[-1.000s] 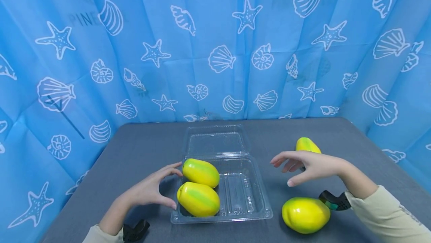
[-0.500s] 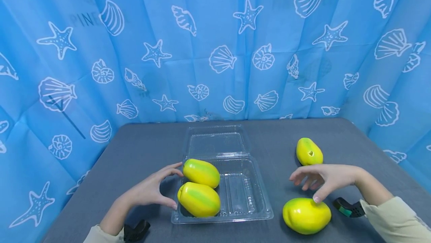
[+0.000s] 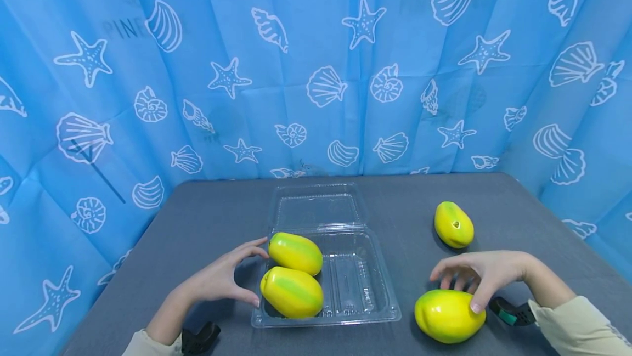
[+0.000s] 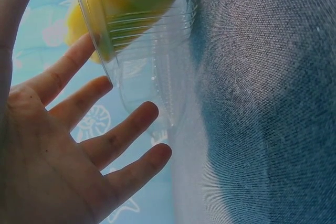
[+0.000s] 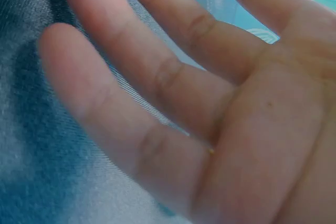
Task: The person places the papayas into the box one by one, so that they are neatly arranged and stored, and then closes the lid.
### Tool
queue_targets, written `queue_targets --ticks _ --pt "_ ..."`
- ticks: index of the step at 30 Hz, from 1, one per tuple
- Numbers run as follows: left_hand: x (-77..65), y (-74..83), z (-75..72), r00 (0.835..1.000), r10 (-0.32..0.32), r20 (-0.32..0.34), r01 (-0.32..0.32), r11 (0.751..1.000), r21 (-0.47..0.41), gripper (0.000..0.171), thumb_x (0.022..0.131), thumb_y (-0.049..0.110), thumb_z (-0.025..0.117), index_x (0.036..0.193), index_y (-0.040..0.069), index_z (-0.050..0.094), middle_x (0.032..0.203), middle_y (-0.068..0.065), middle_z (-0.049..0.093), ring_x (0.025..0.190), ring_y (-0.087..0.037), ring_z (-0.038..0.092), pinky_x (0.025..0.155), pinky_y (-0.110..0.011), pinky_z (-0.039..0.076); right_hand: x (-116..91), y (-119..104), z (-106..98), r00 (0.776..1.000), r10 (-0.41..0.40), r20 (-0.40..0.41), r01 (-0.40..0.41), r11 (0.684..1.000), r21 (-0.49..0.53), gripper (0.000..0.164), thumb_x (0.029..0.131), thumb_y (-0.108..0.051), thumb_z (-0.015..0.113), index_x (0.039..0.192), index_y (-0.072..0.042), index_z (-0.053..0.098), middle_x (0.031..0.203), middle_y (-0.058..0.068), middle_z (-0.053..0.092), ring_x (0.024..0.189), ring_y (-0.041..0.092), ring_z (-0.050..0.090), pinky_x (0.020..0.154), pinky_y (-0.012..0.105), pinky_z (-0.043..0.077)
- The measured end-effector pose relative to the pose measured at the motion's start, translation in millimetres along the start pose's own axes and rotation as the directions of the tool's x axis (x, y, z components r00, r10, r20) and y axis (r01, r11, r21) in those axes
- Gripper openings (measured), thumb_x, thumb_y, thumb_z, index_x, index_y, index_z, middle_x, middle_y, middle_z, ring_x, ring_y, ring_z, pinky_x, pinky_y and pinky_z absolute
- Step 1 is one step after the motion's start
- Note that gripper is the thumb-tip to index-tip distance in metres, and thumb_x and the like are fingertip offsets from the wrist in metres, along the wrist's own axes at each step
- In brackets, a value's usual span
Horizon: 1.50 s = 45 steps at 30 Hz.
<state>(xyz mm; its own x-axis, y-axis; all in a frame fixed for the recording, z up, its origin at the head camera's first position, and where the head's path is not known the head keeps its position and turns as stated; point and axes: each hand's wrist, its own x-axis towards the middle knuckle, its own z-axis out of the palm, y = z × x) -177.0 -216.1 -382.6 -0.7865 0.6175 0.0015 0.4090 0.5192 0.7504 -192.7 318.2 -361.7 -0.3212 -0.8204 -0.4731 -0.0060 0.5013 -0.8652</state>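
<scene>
Yellow-green fruit [image 3: 450, 316] lies on its side on the grey table [image 3: 212, 219], to the right of the clear container [image 3: 350, 290]. In the head view its long axis runs roughly left to right, with a faintly creased, rounded end facing left and a little toward the viewer.

The right hand [image 3: 486, 273] arches over it, fingers parted and gently bent behind the fruit, thumb over its right-hand side. The hand is spread about as wide as the fruit, and no firm grip shows; whether the thumb presses the skin cannot be told. In the right wrist view only a sliver of green-yellow shows beyond the fingertips.

Farther back, a second fruit [image 3: 451, 219] lies with its long axis pointing away from the viewer, the far end leaning left and the stem scar turned this way.

Two more lie side by side in the left part of the container: the rear fruit [image 3: 296, 253] and the front fruit [image 3: 291, 292]. Both point their stem ends left, their long axes slanting down to the right. The container's lid [image 3: 316, 210] is folded back behind it.

The left hand [image 3: 222, 275] is spread wide and holds nothing, its thumb and forefinger by the container's left edge; contact there is unclear.
</scene>
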Motion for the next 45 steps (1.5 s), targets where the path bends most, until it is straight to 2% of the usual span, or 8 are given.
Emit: queue_targets --ticks 8,16,25,32,38,45 --pt "0.1 1.3 -0.6 1.0 0.001 0.003 -0.001 1.0 -0.005 0.064 0.072 0.03 0.079 0.127 0.014 0.049 0.153 -0.015 0.025 0.134 -0.042 0.034 0.101 -0.069 0.029 4.6 -0.7 -0.2 0.999 0.03 0.022 -0.031 0.998 0.048 0.066 0.088 -0.037 0.061 0.137 0.0 0.036 0.122 0.006 0.057 0.101 0.014 0.062 0.089 0.029 0.052" --pt "0.2 2.4 -0.7 1.0 -0.004 0.001 0.004 1.0 -0.003 0.066 0.072 0.032 0.079 0.127 0.013 0.049 0.153 -0.015 0.025 0.133 -0.042 0.035 0.1 -0.07 0.029 7.3 -2.0 0.6 0.999 -0.038 0.015 0.037 0.999 0.037 0.053 0.09 -0.032 0.06 0.13 -0.001 0.046 0.119 0.003 0.062 0.1 0.013 0.063 0.087 0.028 0.053" --pt "0.3 2.3 -0.8 1.0 -0.013 0.005 0.013 1.0 -0.005 0.065 0.072 0.032 0.079 0.127 0.014 0.049 0.154 -0.015 0.025 0.133 -0.042 0.035 0.101 -0.07 0.028 8.3 -6.9 -0.4 0.995 -0.094 -0.044 0.093 0.995 -0.02 0.043 0.09 -0.025 0.058 0.126 -0.002 0.05 0.117 0.004 0.061 0.102 0.012 0.059 0.085 0.028 0.053" --pt "0.5 1.7 -1.0 1.0 -0.016 0.01 0.016 1.0 -0.005 0.064 0.072 0.032 0.079 0.127 0.015 0.05 0.154 -0.014 0.025 0.134 -0.041 0.035 0.101 -0.07 0.028 7.2 -10.8 -1.0 0.98 -0.175 -0.094 0.167 0.982 -0.089 0.037 0.091 -0.015 0.055 0.126 -0.003 0.052 0.119 0.003 0.06 0.105 0.012 0.055 0.082 0.028 0.052" --pt "0.2 1.3 -1.0 1.0 -0.003 0.009 0.003 1.0 -0.009 0.064 0.072 0.029 0.08 0.126 0.014 0.05 0.154 -0.014 0.025 0.134 -0.042 0.034 0.101 -0.07 0.029 3.1 -19.2 0.4 0.967 -0.186 -0.176 0.159 0.975 -0.157 0.039 0.091 -0.01 0.053 0.129 -0.004 0.05 0.124 0.0 0.058 0.11 0.01 0.053 0.085 0.026 0.049" --pt "0.1 -0.3 -0.9 1.0 0.001 0.006 -0.001 1.0 0.0 0.064 0.072 0.03 0.08 0.126 0.015 0.05 0.154 -0.014 0.025 0.133 -0.042 0.035 0.1 -0.07 0.029 0.6 -22.6 -1.6 0.949 -0.224 -0.221 0.194 0.969 -0.15 0.04 0.091 0.0 0.048 0.131 -0.003 0.045 0.125 0.0 0.055 0.105 0.013 0.057 0.085 0.025 0.05"
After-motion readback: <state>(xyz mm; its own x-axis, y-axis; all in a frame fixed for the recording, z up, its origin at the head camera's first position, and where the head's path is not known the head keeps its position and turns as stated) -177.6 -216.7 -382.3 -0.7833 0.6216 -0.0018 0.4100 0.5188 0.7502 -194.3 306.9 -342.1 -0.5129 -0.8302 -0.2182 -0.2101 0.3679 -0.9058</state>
